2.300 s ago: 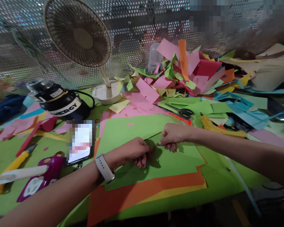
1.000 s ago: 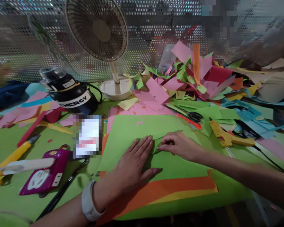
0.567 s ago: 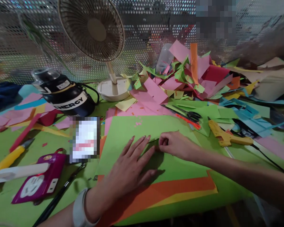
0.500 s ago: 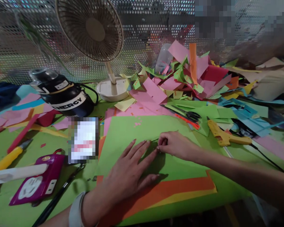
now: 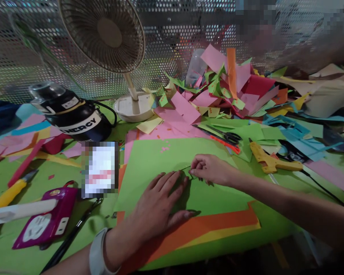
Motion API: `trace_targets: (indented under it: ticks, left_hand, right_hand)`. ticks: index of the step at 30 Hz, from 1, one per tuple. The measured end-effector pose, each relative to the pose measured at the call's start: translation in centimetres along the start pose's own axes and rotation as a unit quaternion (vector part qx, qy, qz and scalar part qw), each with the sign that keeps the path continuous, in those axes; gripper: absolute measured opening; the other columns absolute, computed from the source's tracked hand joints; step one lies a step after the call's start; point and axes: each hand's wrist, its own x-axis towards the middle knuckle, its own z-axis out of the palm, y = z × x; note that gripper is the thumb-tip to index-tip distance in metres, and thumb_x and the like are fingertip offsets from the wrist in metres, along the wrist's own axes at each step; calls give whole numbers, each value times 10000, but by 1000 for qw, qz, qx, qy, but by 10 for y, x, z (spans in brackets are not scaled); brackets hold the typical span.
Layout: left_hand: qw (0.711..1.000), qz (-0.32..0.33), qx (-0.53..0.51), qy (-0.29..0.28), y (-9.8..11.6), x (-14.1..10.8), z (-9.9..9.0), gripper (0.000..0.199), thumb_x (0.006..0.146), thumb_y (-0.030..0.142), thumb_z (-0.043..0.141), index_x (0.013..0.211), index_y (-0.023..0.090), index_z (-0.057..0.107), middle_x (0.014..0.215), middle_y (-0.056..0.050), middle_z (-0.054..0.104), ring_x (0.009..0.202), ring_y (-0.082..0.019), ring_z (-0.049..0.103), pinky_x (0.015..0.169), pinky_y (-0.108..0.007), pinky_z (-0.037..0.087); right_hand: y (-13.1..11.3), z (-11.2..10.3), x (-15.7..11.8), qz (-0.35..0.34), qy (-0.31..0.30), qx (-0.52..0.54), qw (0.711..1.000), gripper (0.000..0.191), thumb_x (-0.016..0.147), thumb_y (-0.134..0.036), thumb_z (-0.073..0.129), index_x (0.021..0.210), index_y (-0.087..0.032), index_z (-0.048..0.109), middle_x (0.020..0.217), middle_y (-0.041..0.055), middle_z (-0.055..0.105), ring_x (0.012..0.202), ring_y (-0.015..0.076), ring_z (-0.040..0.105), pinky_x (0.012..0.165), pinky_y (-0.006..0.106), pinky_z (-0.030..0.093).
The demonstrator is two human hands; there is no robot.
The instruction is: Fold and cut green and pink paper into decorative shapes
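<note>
My left hand (image 5: 157, 202) lies flat, fingers stretched out, on a green sheet of paper (image 5: 140, 160) atop a stack of coloured sheets. Just right of its fingertips, my right hand (image 5: 208, 169) is closed in a pinch over the same sheet. What the pinch holds, if anything, is too small and dark to make out. Thin dark lines (image 5: 185, 168) run between the two hands, and I cannot tell whether they are a cut edge or a thin strip. Small pink paper bits (image 5: 165, 146) are scattered on the sheet beyond the hands.
Black-handled scissors (image 5: 231, 136) and a yellow glue gun (image 5: 272, 160) lie to the right. Behind are a heap of paper scraps (image 5: 186, 107), a fan (image 5: 134, 103) and a black bottle (image 5: 83, 122). On the left are a phone (image 5: 101, 170), a purple case (image 5: 46, 219) and a yellow cutter (image 5: 8, 194).
My left fingers have drawn back a little from the right hand, leaving a gap. The right hand's pinch has turned slightly. The whole view has shifted a little.
</note>
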Motion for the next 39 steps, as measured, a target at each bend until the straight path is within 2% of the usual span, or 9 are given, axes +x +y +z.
trace_targets:
  ticks: [3,11,17,24,31,39]
  left_hand:
    - [1000,0,5,12,0,2,-1,660,922,635,368,1331,131,486,1366,-179,524,1208,-312,508,1001,-467,414]
    - [1000,1,10,-3,0,6,-5,642,936,623,334,1260,115,554,1310,-190,553,1132,-321,534,924,-474,448]
    - [1000,8,23,-8,0,4,-2,643,926,623,369,1284,114,534,1337,-190,533,1152,-335,518,929,-479,432]
    - [1000,11,21,18,1,6,-2,653,931,634,344,1271,112,540,1298,-175,564,1132,-311,533,944,-450,410]
    - [1000,11,12,26,-1,5,-1,652,925,649,343,1264,128,541,1285,-163,573,1137,-301,532,959,-448,399]
    - [1000,2,-1,21,1,8,-4,671,936,649,279,1227,120,571,1244,-161,594,1116,-298,542,949,-444,412]
  right_hand:
    - [2,-1,2,6,-7,19,1000,81,828,-213,594,785,-178,534,619,-46,571,405,65,493,373,190,410]
    - [-1,-2,2,17,-10,41,999,104,830,-173,605,755,-170,535,564,-59,552,359,53,477,328,172,386]
    - [-2,-3,2,15,-14,45,999,115,804,-188,641,755,-171,538,574,-60,562,360,52,489,339,177,404]
    - [0,-7,4,12,-54,50,997,123,759,-175,666,749,-170,544,575,-57,565,413,72,519,384,194,448]
    - [-3,-10,5,6,-80,35,996,138,703,-167,695,726,-173,559,539,-64,563,426,89,528,401,202,435]
    - [-7,-11,5,18,-74,35,997,142,691,-158,703,718,-166,564,557,-64,569,409,77,544,397,186,454]
